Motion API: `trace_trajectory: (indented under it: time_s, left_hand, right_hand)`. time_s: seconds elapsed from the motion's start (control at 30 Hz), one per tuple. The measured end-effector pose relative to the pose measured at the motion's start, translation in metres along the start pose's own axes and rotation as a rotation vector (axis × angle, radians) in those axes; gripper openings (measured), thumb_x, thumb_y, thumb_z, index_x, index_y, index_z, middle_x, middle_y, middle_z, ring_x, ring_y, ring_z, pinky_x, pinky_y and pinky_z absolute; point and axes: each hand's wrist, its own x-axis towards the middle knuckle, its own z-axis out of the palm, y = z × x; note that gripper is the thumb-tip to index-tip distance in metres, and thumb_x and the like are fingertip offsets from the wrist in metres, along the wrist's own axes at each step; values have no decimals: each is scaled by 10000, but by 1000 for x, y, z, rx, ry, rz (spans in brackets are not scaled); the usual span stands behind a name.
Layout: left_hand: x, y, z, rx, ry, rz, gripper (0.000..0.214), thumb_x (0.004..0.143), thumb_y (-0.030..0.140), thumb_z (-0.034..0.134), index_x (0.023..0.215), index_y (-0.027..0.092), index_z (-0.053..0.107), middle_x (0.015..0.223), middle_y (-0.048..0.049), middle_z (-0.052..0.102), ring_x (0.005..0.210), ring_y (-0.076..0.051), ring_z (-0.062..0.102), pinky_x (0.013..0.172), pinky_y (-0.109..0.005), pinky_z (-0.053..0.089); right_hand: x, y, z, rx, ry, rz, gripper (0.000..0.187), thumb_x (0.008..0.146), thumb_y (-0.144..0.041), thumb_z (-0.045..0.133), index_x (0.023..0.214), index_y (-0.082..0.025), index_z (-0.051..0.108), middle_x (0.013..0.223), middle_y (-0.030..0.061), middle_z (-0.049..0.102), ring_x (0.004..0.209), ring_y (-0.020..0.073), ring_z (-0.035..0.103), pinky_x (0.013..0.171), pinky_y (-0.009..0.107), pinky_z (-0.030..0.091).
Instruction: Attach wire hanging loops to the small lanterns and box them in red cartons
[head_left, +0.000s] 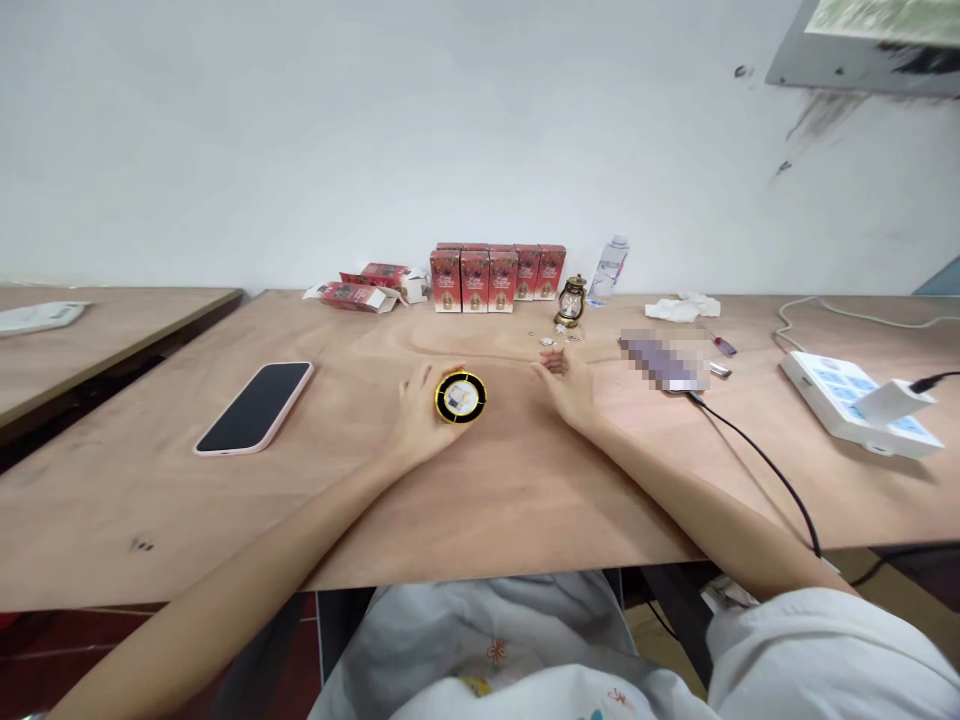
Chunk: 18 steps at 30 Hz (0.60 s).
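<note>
Left hand: there it is, the left hand wrapped round the near-left edge of the disc, fingers closed on its rim, a firm hold.
Disc: round, black with a yellow ring and a pale centre, face up, resting on the table right at the middle, just ahead of the person.
Right hand: the right hand lies on the wood just right of the disc, not touching it; fingers loosely curled inward, and I cannot tell whether they pinch anything.
Bits: a scatter of tiny bits sits just beyond the right fingertips.
Lantern: a small lantern stands upright behind those bits.
Boxes: a row of red boxes stands against the wall, beside the lantern; two more lie opened to their left.
Bottle: a clear bottle leans by the wall, right of the lantern.
Phone: a phone lies screen up, well left of the left hand.
Far right: a crumpled tissue, a white power strip, and a black cable running off the table's near edge.
</note>
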Motion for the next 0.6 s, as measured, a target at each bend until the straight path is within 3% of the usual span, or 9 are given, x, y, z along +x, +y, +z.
trace_trajectory:
  time_s: [0.1,0.23,0.33,0.47,0.6]
  left_hand:
    - [0,4,-3,46,-100,35,535,715,311,678,1227,229,550,1173,-87,622,1136,-301,555,909,-437,377]
    - [0,6,-4,81,-215,81,493,725,265,620,1216,263,577,1184,-65,637,1132,-278,561,872,-403,346]
    - [0,5,-3,97,-267,85,492,740,274,591,1232,262,577,1200,-68,634,1132,-278,563,845,-383,344]
    - [0,4,-2,109,-292,107,488,749,281,576,1237,262,574,1206,-68,635,1135,-274,561,845,-379,344]
    - [-2,8,-2,105,-295,150,446,767,305,566,1210,246,581,1202,-68,637,1109,-262,570,849,-380,334]
  right_hand:
    - [-26,-38,16,319,58,-60,192,795,-309,694,894,-207,564,821,22,687,785,157,677,764,318,579]
    - [-53,-72,18,387,-21,-273,126,831,-247,687,885,-225,575,831,12,703,800,147,706,747,285,596]
    - [-59,-76,11,264,-82,-500,66,881,-174,615,913,-227,592,858,21,720,834,149,716,773,293,602]
    - [-56,-67,5,82,-152,-771,173,896,-102,568,975,-241,634,896,36,746,917,170,695,796,330,603]
    - [-53,-58,6,-55,-110,-998,278,853,-68,617,1025,-281,666,943,15,761,969,196,664,785,344,613]
